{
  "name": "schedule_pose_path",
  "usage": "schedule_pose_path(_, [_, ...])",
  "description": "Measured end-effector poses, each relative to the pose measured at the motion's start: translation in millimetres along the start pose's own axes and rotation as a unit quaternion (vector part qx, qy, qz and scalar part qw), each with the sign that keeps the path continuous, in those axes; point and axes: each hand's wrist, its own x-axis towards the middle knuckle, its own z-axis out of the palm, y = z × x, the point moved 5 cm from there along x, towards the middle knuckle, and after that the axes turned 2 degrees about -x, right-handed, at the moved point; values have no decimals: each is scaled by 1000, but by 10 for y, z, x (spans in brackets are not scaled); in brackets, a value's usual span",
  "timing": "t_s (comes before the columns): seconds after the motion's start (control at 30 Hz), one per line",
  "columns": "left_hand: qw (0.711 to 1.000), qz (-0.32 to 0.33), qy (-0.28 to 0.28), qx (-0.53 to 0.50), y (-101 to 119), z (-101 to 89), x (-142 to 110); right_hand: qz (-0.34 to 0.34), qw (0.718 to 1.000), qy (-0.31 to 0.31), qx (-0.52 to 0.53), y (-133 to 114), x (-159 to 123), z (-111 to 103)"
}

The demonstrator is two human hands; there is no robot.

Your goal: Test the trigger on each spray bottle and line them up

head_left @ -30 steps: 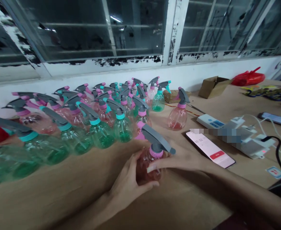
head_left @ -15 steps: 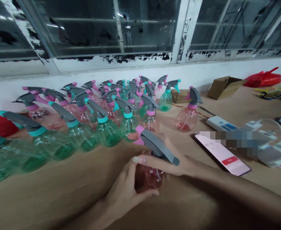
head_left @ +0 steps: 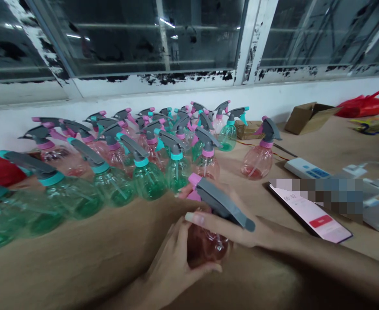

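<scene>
Between my two hands stands a spray bottle (head_left: 213, 249) with a clear pinkish body. Its grey sprayer head (head_left: 223, 200) has a pink nozzle that points away to the left, and its lever slopes down over my right wrist. My left hand (head_left: 170, 258) curves around the lower body from the left, thumb along the near side. My right hand (head_left: 226, 224) wraps the neck just below the sprayer head, with its thumb laid across the front and other fingertips beyond the nozzle. The pink collar is mostly hidden by that hand.
Several green and pink spray bottles (head_left: 149, 183) stand grouped at the left and back. One pink bottle (head_left: 257, 161) stands apart on the right. Right of my hands lie a phone (head_left: 320, 219) and a power strip (head_left: 301, 168). Behind are an open cardboard box (head_left: 305, 118) and a red bag (head_left: 365, 106).
The view has shifted slightly, so most things sit a little further right. The held bottle and both hands appear slightly lower and further right. The grip looks much the same.
</scene>
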Motion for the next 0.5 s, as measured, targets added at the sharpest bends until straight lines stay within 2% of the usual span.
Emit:
schedule_pose_path(0.13, [999, 29, -23, 18, 43, -47, 40, -13, 999, 16, -33, 18, 3, -33])
schedule_pose_path(0.27, [992, 57, -37, 110, -36, -66, 35, -33, 997, 26, -68, 11, 24, -103])
schedule_pose_path(0.5, [973, 79, -72, 206, -125, 5, 32, -3, 992, 22, -121, 80, 58, -199])
